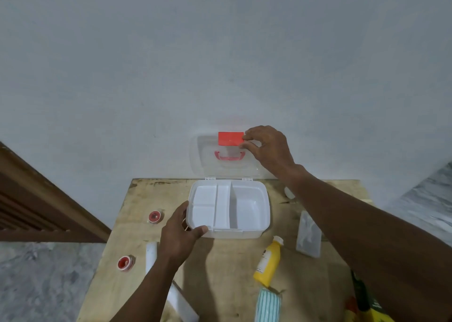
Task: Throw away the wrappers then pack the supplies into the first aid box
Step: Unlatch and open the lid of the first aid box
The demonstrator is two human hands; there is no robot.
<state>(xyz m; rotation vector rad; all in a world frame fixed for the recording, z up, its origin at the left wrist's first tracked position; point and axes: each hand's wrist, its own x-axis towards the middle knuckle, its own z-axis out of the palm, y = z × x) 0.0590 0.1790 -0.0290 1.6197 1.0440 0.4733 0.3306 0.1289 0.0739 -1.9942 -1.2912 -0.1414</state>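
Gripping the front left corner of the white first aid box (228,209), my left hand (179,236) is steadying it on the wooden table (220,272). Farther back, my right hand (267,146) is pinching the raised clear lid (208,165) beside its red latch (231,138).

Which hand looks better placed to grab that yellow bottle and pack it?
Probably the left hand: it only steadies the box, close to the yellow bottle. The right hand is up at the raised lid.

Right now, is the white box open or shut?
Open: the lid stands up against the wall, and the box shows bare compartments.
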